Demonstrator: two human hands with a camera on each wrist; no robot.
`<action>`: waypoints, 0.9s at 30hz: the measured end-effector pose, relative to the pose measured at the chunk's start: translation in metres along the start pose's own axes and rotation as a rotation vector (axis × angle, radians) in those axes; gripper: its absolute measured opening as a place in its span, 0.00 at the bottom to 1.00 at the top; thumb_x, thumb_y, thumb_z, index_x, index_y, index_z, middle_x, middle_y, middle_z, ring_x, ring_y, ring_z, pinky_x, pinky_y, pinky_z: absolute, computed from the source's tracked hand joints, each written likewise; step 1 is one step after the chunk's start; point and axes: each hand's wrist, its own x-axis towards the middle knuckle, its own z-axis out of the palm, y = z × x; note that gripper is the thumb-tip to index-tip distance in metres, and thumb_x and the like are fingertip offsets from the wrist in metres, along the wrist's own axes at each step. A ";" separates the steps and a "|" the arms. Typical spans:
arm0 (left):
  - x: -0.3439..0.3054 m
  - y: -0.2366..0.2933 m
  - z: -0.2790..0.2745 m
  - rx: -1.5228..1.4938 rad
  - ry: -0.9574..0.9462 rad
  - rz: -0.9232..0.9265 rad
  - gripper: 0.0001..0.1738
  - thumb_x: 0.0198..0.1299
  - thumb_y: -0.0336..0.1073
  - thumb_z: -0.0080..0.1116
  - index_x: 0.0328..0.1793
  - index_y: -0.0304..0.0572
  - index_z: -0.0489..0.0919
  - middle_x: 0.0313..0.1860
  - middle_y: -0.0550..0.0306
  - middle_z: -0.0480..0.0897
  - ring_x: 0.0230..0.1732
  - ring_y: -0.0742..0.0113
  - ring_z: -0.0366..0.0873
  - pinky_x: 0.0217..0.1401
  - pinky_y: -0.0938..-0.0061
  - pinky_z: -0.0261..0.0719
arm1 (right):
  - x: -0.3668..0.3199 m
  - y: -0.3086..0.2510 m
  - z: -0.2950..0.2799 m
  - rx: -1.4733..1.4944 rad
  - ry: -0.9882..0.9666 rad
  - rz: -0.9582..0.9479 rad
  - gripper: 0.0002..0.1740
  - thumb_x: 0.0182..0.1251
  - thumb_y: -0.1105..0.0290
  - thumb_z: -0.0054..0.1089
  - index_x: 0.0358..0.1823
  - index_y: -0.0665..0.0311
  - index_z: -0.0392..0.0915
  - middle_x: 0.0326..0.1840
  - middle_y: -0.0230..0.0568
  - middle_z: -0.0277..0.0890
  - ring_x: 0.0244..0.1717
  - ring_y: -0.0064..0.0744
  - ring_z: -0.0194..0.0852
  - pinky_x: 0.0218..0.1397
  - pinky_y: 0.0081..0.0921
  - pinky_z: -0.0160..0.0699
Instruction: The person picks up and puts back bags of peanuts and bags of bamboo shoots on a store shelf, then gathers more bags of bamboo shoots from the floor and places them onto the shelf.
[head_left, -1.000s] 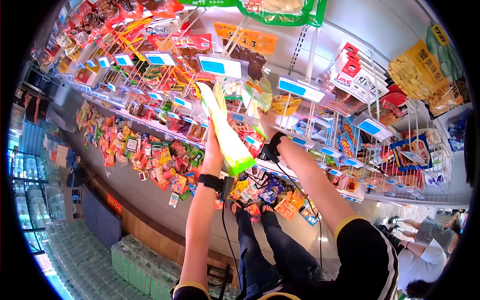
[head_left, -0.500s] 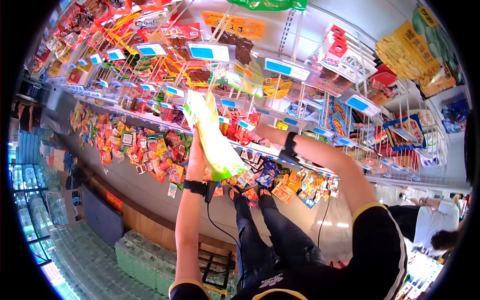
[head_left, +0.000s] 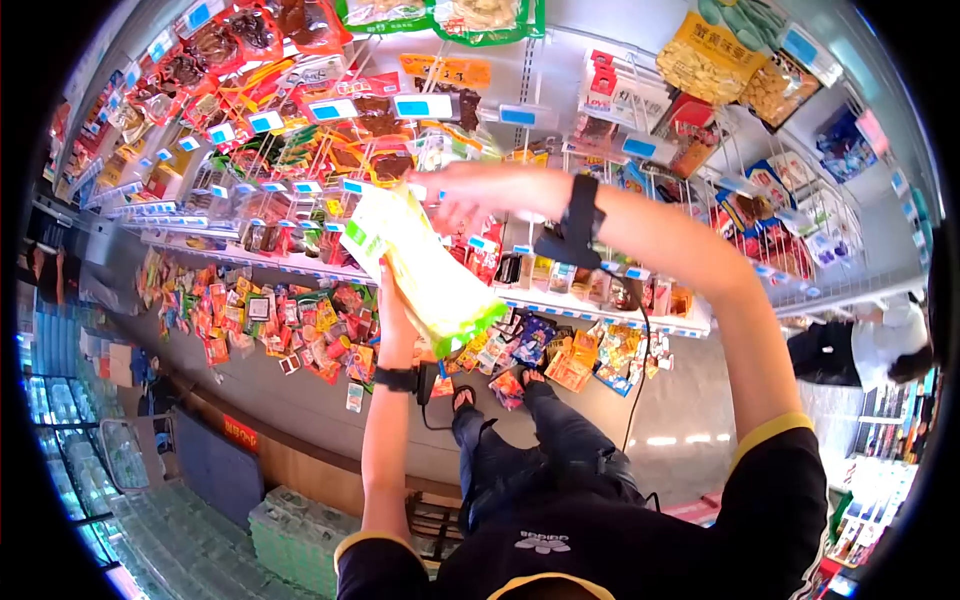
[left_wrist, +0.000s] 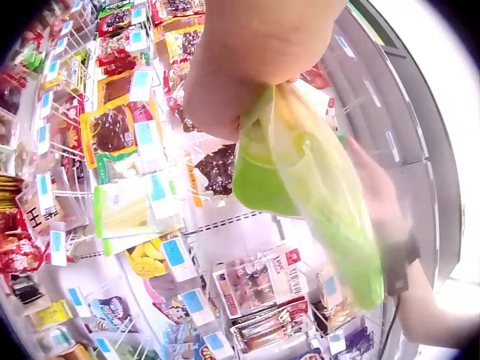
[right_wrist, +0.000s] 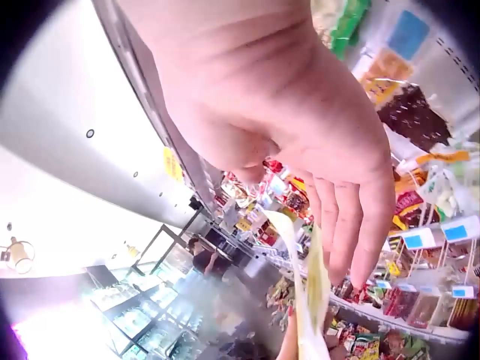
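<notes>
My left hand (head_left: pixel 393 305) grips a pale green-and-white plastic snack bag (head_left: pixel 430 270), which covers most of its fingers in the head view. Seen from the left wrist, the fist (left_wrist: pixel 255 67) closes on one end of the bag (left_wrist: pixel 322 187), and the rest slants down from it. My right hand (head_left: pixel 485 190) reaches across beside the bag's upper end, its fingers stretched out. Those long, straight fingers (right_wrist: pixel 367 232) hold nothing in the right wrist view, where the bag appears edge-on just below them.
A shelf rack (head_left: pixel 600 305) of hanging snack packs with price tags (head_left: pixel 425 106) fills the space ahead. Many snack packets (head_left: pixel 320 325) lie spread on the floor below it. Stacked bottle packs (head_left: pixel 300 530) stand at lower left; another person (head_left: pixel 860 350) is at the right.
My right hand has come away from the shelf and moved left and up, close to the bag's upper end. The left hand keeps the bag, which has turned to show more of its face.
</notes>
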 end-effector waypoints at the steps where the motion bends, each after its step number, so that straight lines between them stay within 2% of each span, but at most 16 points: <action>1: 0.000 0.010 -0.004 0.016 -0.011 0.015 0.34 0.65 0.54 0.44 0.69 0.38 0.56 0.64 0.47 0.66 0.60 0.55 0.70 0.60 0.61 0.73 | 0.004 -0.022 0.011 -0.025 -0.017 -0.025 0.41 0.63 0.36 0.42 0.55 0.71 0.66 0.45 0.55 0.76 0.44 0.40 0.78 0.41 0.33 0.80; 4: -0.009 0.049 -0.005 0.022 0.018 0.061 0.34 0.65 0.52 0.46 0.68 0.36 0.57 0.61 0.46 0.68 0.57 0.54 0.72 0.57 0.60 0.75 | 0.033 -0.067 0.040 -0.057 0.073 -0.149 0.37 0.63 0.41 0.47 0.56 0.71 0.67 0.47 0.56 0.75 0.46 0.41 0.77 0.42 0.38 0.80; 5: -0.011 0.061 -0.012 0.027 0.024 0.089 0.33 0.64 0.52 0.46 0.67 0.36 0.58 0.60 0.46 0.69 0.57 0.54 0.73 0.57 0.60 0.76 | 0.042 -0.079 0.054 -0.009 0.192 -0.110 0.35 0.59 0.45 0.56 0.54 0.70 0.68 0.47 0.55 0.74 0.46 0.41 0.77 0.43 0.35 0.78; 6: -0.013 0.074 -0.020 0.038 0.032 0.117 0.33 0.64 0.51 0.47 0.67 0.35 0.59 0.59 0.46 0.70 0.56 0.54 0.74 0.56 0.60 0.76 | 0.059 -0.082 0.068 -0.133 0.338 -0.182 0.35 0.57 0.45 0.58 0.53 0.70 0.69 0.47 0.54 0.74 0.46 0.41 0.77 0.44 0.34 0.77; 8: -0.016 0.096 -0.027 0.072 0.109 0.195 0.29 0.63 0.49 0.51 0.62 0.34 0.63 0.54 0.48 0.73 0.50 0.59 0.77 0.51 0.66 0.79 | 0.110 -0.062 0.091 -0.380 0.632 -0.332 0.36 0.54 0.45 0.62 0.52 0.69 0.69 0.45 0.52 0.75 0.45 0.40 0.76 0.46 0.30 0.75; 9: -0.014 0.103 -0.036 0.105 0.115 0.205 0.29 0.63 0.48 0.52 0.62 0.34 0.64 0.53 0.49 0.74 0.49 0.60 0.77 0.49 0.67 0.79 | 0.142 -0.035 0.105 -0.339 0.724 -0.348 0.37 0.48 0.45 0.67 0.49 0.70 0.70 0.43 0.49 0.75 0.44 0.37 0.75 0.48 0.25 0.72; 10: -0.013 0.108 -0.044 0.137 0.119 0.217 0.28 0.62 0.47 0.53 0.61 0.34 0.65 0.52 0.49 0.75 0.47 0.62 0.78 0.48 0.69 0.80 | 0.125 -0.042 0.134 -0.290 0.723 -0.195 0.33 0.50 0.51 0.68 0.49 0.70 0.70 0.46 0.48 0.75 0.46 0.33 0.75 0.51 0.25 0.71; 12: -0.011 0.116 -0.058 0.254 0.149 0.216 0.27 0.61 0.46 0.55 0.59 0.34 0.67 0.50 0.52 0.76 0.45 0.65 0.77 0.44 0.71 0.78 | 0.174 0.012 0.148 0.161 0.509 -0.679 0.28 0.53 0.60 0.68 0.51 0.69 0.70 0.47 0.43 0.76 0.47 0.31 0.75 0.52 0.25 0.71; 15: -0.008 0.117 -0.076 0.386 0.144 0.238 0.24 0.60 0.45 0.57 0.55 0.35 0.71 0.45 0.57 0.77 0.42 0.71 0.75 0.39 0.76 0.75 | 0.143 0.014 0.175 0.154 0.674 -0.791 0.23 0.56 0.67 0.65 0.51 0.69 0.72 0.46 0.38 0.78 0.46 0.28 0.75 0.52 0.24 0.71; 18: -0.047 0.123 -0.052 0.396 0.121 0.184 0.23 0.61 0.45 0.57 0.55 0.34 0.72 0.45 0.57 0.78 0.42 0.72 0.75 0.40 0.77 0.75 | 0.102 0.014 0.192 -0.020 0.756 -0.546 0.20 0.56 0.68 0.63 0.50 0.68 0.74 0.44 0.36 0.79 0.45 0.25 0.74 0.51 0.23 0.71; 21: -0.063 0.128 -0.061 0.445 -0.004 0.050 0.24 0.62 0.42 0.55 0.58 0.33 0.70 0.49 0.55 0.77 0.46 0.70 0.75 0.45 0.75 0.75 | 0.075 0.033 0.201 0.257 0.773 -0.562 0.18 0.59 0.67 0.62 0.48 0.68 0.75 0.44 0.36 0.79 0.43 0.23 0.74 0.48 0.23 0.72; 23: -0.074 0.128 -0.060 0.487 -0.099 -0.065 0.23 0.63 0.38 0.54 0.60 0.32 0.69 0.52 0.53 0.77 0.49 0.69 0.75 0.49 0.75 0.74 | 0.058 0.046 0.207 0.469 0.825 -0.505 0.17 0.61 0.65 0.61 0.47 0.68 0.76 0.43 0.36 0.79 0.41 0.21 0.74 0.46 0.22 0.72; 24: -0.078 0.124 -0.057 0.506 -0.118 -0.059 0.23 0.63 0.38 0.53 0.60 0.32 0.69 0.52 0.53 0.77 0.50 0.69 0.75 0.50 0.75 0.73 | 0.048 0.051 0.206 0.569 0.851 -0.475 0.17 0.61 0.65 0.60 0.47 0.68 0.76 0.43 0.36 0.79 0.41 0.21 0.74 0.45 0.21 0.73; 25: -0.082 0.120 -0.052 0.526 -0.139 -0.052 0.22 0.63 0.37 0.53 0.60 0.32 0.69 0.52 0.53 0.77 0.50 0.69 0.75 0.51 0.75 0.73 | 0.037 0.053 0.206 0.557 0.877 -0.391 0.17 0.64 0.63 0.58 0.47 0.69 0.76 0.41 0.34 0.78 0.36 0.17 0.72 0.40 0.19 0.71; 27: -0.078 0.104 -0.051 0.508 -0.188 -0.070 0.22 0.63 0.37 0.52 0.60 0.32 0.69 0.54 0.54 0.76 0.53 0.69 0.73 0.53 0.74 0.71 | 0.015 0.046 0.217 0.699 0.916 -0.380 0.17 0.65 0.63 0.57 0.48 0.69 0.76 0.40 0.32 0.77 0.34 0.16 0.70 0.37 0.18 0.69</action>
